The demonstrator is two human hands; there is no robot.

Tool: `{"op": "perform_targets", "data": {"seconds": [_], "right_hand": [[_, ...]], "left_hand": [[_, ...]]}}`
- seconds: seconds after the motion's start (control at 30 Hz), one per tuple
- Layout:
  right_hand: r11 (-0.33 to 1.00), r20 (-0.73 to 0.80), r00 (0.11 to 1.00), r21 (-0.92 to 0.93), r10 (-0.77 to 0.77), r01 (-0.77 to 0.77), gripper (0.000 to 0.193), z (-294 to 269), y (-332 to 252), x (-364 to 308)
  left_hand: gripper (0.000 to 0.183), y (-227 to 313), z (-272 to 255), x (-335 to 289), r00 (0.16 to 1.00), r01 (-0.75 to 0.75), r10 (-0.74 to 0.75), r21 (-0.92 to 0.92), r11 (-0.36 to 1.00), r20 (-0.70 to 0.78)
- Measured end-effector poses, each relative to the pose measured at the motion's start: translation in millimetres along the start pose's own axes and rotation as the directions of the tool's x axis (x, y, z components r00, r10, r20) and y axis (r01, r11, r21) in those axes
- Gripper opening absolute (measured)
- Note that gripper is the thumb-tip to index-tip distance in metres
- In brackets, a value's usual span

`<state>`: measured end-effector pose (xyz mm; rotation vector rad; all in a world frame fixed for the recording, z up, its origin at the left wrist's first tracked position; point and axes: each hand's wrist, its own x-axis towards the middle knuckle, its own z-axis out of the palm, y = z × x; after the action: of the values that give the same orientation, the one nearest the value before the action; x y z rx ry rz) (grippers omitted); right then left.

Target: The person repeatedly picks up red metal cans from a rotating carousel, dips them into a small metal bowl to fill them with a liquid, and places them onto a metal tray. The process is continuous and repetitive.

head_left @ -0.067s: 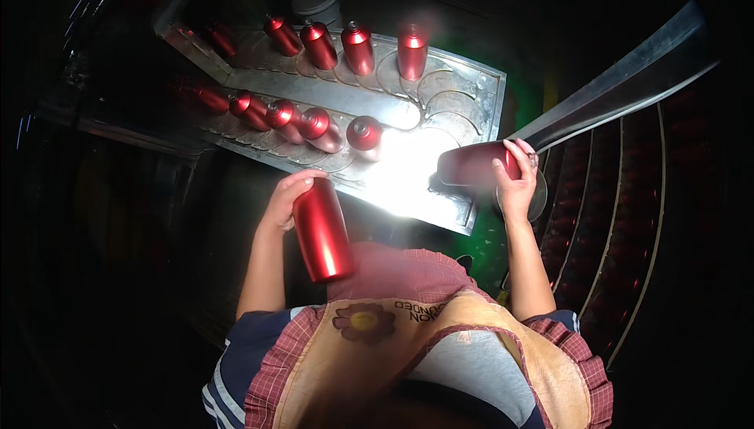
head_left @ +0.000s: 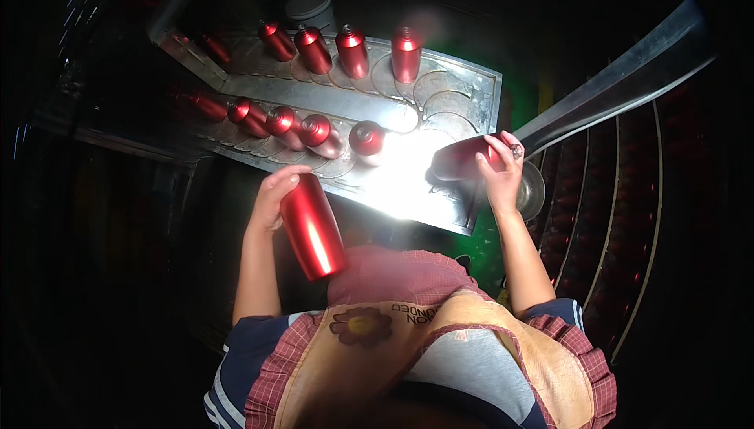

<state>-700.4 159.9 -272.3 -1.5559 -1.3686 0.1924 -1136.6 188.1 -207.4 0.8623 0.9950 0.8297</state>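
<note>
Left red bottle (head_left: pixel 314 227) and right red bottle (head_left: pixel 462 159), each held by one end
A slack grip could drop either; the right one's far end could knock a standing bottle (head_left: pixel 366 137), glare (head_left: pixel 404 178) masking the gap; left hand (head_left: pixel 275 196) curls its fingers closed round the upper end, base toward the apron (head_left: pixel 334 350); right hand (head_left: pixel 503 171) closes its fingers on the right end, body jutting left.

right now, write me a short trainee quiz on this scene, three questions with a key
1. True or false: the left hand and the right hand each hold a red bottle.
2. What lines the metal bed? A) blue boxes B) upright bottles C) paper bags
3. Fill in: beyond the far row sits a pale ____.

Key: 1. True. 2. B. 3. Bucket.
</note>
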Motion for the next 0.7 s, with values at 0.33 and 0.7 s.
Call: {"op": "perform_targets", "data": {"seconds": [0.33, 0.7], "right_hand": [[0.956, 0.314, 0.945, -0.295, 0.09, 0.007, 0.046, 79.9, -5.9, 12.6], [0.862, -0.264, 0.877, -0.215, 0.401, -0.458, 0.035, -114.7, -43.5, -114.1]], "left_hand": [[0.031, 94.5, 78.1, 198.1, 0.505, -0.741, 0.847, 0.585, 0.329, 0.164], [0.031, -28.9, 144.3, 412.3, 0.807, -0.385, 0.565, 0.878, 0.284, 0.171]]}}
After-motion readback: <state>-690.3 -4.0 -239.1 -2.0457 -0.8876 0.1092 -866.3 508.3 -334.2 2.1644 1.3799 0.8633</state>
